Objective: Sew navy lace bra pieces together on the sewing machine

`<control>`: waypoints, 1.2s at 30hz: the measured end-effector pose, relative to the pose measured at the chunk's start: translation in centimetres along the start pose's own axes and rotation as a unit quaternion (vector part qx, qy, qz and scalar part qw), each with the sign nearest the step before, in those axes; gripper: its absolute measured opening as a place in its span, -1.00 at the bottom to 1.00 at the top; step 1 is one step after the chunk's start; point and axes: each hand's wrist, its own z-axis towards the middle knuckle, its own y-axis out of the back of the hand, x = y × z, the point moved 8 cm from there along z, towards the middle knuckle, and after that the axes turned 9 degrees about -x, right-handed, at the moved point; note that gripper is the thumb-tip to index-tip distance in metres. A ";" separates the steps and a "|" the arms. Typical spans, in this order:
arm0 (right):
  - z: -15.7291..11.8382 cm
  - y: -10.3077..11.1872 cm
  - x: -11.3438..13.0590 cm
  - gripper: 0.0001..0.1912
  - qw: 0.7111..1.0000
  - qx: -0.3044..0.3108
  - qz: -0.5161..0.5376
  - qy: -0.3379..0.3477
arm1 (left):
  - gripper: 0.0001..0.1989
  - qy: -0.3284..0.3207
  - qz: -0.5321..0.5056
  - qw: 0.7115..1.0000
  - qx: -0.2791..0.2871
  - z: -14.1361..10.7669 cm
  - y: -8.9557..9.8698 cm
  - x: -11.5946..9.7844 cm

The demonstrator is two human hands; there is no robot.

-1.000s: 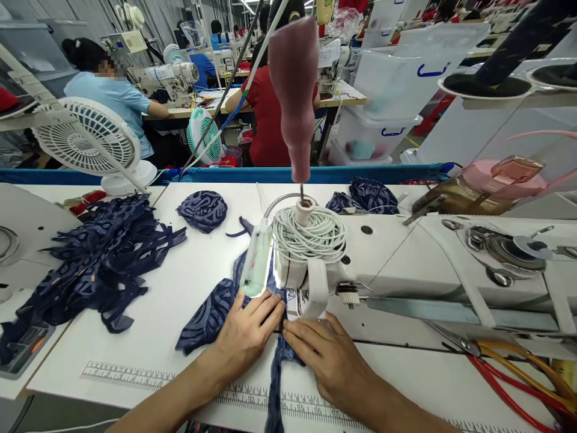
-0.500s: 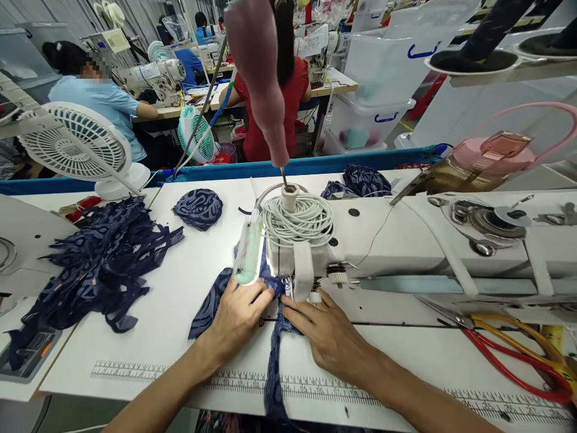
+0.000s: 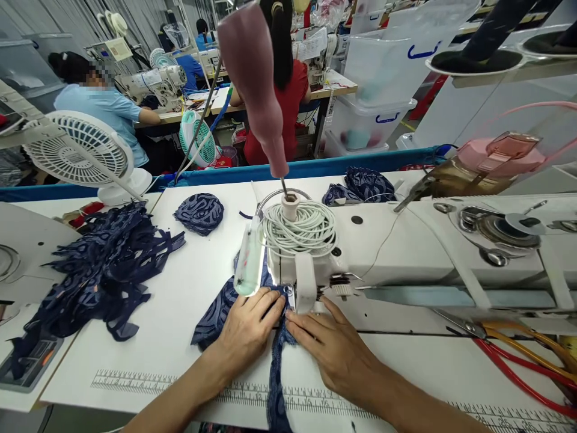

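Observation:
My left hand (image 3: 249,328) lies with its fingers stretched flat over navy patterned fabric (image 3: 216,313), just left of the presser foot (image 3: 289,294) of a white sewing machine (image 3: 392,240). My right hand (image 3: 331,346) has its fingers extended over a navy lace-like strip (image 3: 277,373) in front of the foot, thumb apart near the machine head. This strip hangs toward the table's front edge. A small lit lamp (image 3: 249,258) is beside the head and hides part of the fabric. The needle tip cannot be made out.
Navy scraps (image 3: 99,270) pile at left beside a white fan (image 3: 81,147). A folded navy bundle (image 3: 199,213) lies behind. Scissors (image 3: 518,355) rest at right, below a pink-lidded bottle (image 3: 496,159). Coiled pale cord (image 3: 300,228) sits on the machine. Co-workers sit beyond.
The view has shifted slightly. My left hand's fingers have drawn closer together and lie further over the fabric toward the presser foot. My right hand stays by the strip.

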 end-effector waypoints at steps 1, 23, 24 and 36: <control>0.0 0.0 0.0 -0.41 1.000 0.001 -0.001 0.000 | -0.60 0.003 0.009 1.000 -0.009 0.0 0.0 -0.1; 0.1 -0.5 -0.5 -0.46 0.999 0.040 -0.008 -0.021 | -0.72 0.036 0.034 0.999 0.020 0.9 0.4 -0.3; 0.1 -0.4 -0.5 -0.47 0.999 0.038 -0.005 -0.020 | -0.72 0.024 0.045 0.998 0.020 0.8 0.3 -0.4; 0.2 -1.2 -1.5 -0.69 0.998 0.043 -0.006 -0.042 | -0.69 0.067 0.194 0.979 0.020 2.0 -1.2 -2.0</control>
